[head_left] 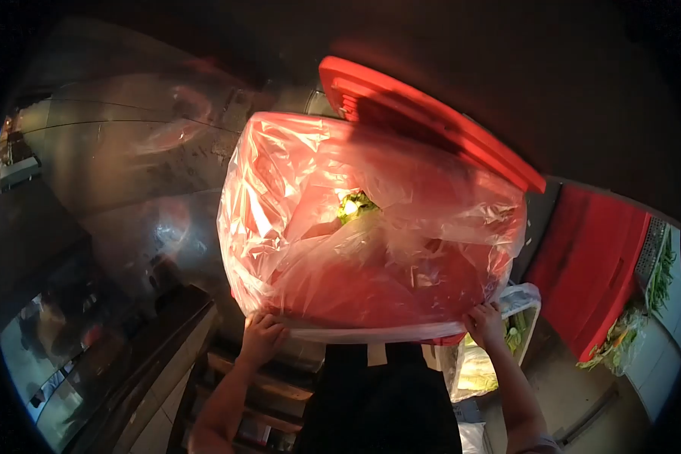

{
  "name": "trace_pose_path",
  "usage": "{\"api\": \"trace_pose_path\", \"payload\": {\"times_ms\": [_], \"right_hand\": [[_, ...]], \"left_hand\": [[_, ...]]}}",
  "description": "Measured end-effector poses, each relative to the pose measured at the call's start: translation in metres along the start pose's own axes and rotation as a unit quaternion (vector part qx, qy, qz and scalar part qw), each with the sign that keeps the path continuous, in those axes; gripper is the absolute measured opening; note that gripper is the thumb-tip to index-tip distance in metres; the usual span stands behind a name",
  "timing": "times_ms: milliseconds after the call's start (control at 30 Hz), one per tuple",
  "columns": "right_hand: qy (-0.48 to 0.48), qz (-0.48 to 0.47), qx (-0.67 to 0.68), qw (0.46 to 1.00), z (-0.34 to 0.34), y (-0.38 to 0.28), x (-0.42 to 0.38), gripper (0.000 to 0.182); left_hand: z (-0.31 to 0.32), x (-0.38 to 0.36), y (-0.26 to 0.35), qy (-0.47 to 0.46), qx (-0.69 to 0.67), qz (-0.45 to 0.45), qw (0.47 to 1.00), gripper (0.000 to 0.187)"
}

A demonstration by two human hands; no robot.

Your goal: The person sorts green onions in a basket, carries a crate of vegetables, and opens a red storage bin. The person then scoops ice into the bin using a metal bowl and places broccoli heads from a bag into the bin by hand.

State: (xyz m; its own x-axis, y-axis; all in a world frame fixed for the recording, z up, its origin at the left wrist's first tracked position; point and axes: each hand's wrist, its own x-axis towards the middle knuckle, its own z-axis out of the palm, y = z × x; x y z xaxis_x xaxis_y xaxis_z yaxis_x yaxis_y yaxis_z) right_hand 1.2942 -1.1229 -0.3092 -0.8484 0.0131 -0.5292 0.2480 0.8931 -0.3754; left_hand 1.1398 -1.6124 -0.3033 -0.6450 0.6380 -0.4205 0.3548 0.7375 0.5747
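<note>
Both hands grip the near edge of a big red tub, well apart from each other. The left hand [262,337] is curled over the tub's lower left corner, fingers folded onto the rim. The right hand [486,324] clamps the lower right corner, thumb and fingers pinching the rim and the plastic there. The red tub [371,295] is lifted up in front of the person, tipped so its open top faces the camera, and it fills the space above and between the two hands. A clear plastic bag [401,197] lines the tub and bunches loosely over its mouth; its folded edge runs along the rim between the hands. Deep inside, above the hands, a small clump of green leaves [356,204] shows through the plastic. A red lid [431,121] sticks out behind the tub's far edge, slanting down to the right. Below and just right of the right hand stands a white crate [499,356] with pale greens in it. Farther right, another red bin [590,265] leans, with more greens [620,333] heaped beside it.
</note>
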Motion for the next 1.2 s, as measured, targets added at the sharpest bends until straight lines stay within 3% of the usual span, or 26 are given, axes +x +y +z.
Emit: {"api": "trace_pose_path", "payload": {"times_ms": [67,100,200,300,367,400,433,467,500,533,567,600,667,700,733,767,833,867,900,967,1033,1100,1133,1200], "right_hand": [[0.033,-0.002,-0.007,0.999,0.009,-0.001,-0.006,0.012],[0.051,-0.005,-0.013,0.999,0.012,-0.002,-0.007,0.012],[0.052,-0.039,-0.04,0.997,0.006,-0.004,-0.012,0.013],[0.093,-0.032,-0.011,0.995,-0.03,-0.045,0.011,0.02],[0.127,-0.106,0.072,0.984,-0.018,-0.061,0.048,0.027],[0.124,-0.16,0.103,0.974,-0.018,-0.08,0.077,0.032],[0.12,-0.236,0.155,0.952,-0.003,-0.092,0.116,0.029],[0.097,-0.244,0.152,0.953,0.013,-0.104,0.157,0.03],[0.073,-0.251,0.149,0.954,0.031,-0.107,0.185,0.03],[0.089,-0.255,0.086,0.959,0.051,-0.098,0.198,0.033],[0.105,-0.259,0.024,0.96,0.074,-0.089,0.213,0.036],[0.119,-0.26,-0.037,0.957,0.1,-0.077,0.225,0.039],[-0.192,-0.109,-0.088,0.971,0.172,-0.026,0.203,0.04],[-0.115,-0.081,-0.143,0.98,0.196,-0.003,0.165,0.04],[-0.139,-0.057,-0.165,0.975,0.209,0.002,0.152,0.039],[-0.163,-0.034,-0.189,0.968,0.223,0.007,0.139,0.039],[-0.397,0.001,-0.18,0.9,0.232,0.014,0.156,0.039],[-0.311,0.007,-0.159,0.937,0.213,0.003,0.164,0.037],[-0.221,0.014,-0.137,0.965,0.183,-0.017,0.177,0.036],[-0.092,-0.045,-0.034,0.994,0.161,-0.034,0.209,0.033],[0.0,-0.092,0.207,0.974,0.162,-0.028,0.234,0.022],[-0.102,0.005,0.139,0.985,0.156,-0.014,0.264,0.029],[-0.152,0.054,0.106,0.981,0.152,-0.01,0.276,0.032],[-0.079,0.126,0.33,0.932,0.15,-0.003,0.288,0.033]], "left_hand": [[0.026,-0.007,-0.009,0.043,-0.118,-0.079,0.989,0.009],[0.018,-0.001,-0.003,0.048,-0.05,-0.039,0.997,0.013],[0.006,0.009,0.008,0.072,-0.015,-0.007,0.997,0.018],[-0.024,0.046,0.046,0.193,-0.056,-0.005,0.98,0.025],[-0.033,0.099,0.067,0.22,-0.072,0.109,0.967,0.031],[-0.02,0.131,0.068,0.197,-0.024,0.163,0.967,0.033],[-0.005,0.161,0.073,0.114,-0.085,0.097,0.985,0.039],[0.025,0.187,0.068,0.075,-0.056,0.046,0.995,0.05],[0.079,0.198,0.05,0.061,0.086,0.032,0.994,0.055],[0.108,0.203,0.05,-0.079,0.169,-0.018,0.982,0.057],[0.136,0.205,0.049,-0.251,0.061,-0.023,0.966,0.057],[0.144,0.197,0.052,-0.265,0.099,0.07,0.957,0.051],[0.15,0.172,0.065,-0.289,0.164,0.254,0.908,0.041],[0.154,0.164,0.069,-0.298,0.193,0.347,0.868,0.037],[0.157,0.16,0.072,-0.305,0.217,0.435,0.819,0.036],[0.167,0.174,0.068,-0.281,0.223,0.395,0.846,0.032],[0.176,0.223,0.053,-0.126,0.314,0.258,0.905,0.031],[0.176,0.248,0.043,0.006,0.388,0.154,0.909,0.033],[0.192,0.275,0.022,0.001,0.207,-0.068,0.976,0.026],[0.217,0.319,-0.015,-0.064,0.08,-0.261,0.96,0.027],[0.229,0.326,-0.033,-0.058,0.137,-0.231,0.962,0.033],[0.237,0.325,-0.045,0.073,0.112,-0.219,0.967,0.038],[0.234,0.326,-0.049,0.066,0.04,-0.231,0.97,0.041],[0.232,0.326,-0.058,0.047,-0.102,-0.255,0.96,0.048]]}}
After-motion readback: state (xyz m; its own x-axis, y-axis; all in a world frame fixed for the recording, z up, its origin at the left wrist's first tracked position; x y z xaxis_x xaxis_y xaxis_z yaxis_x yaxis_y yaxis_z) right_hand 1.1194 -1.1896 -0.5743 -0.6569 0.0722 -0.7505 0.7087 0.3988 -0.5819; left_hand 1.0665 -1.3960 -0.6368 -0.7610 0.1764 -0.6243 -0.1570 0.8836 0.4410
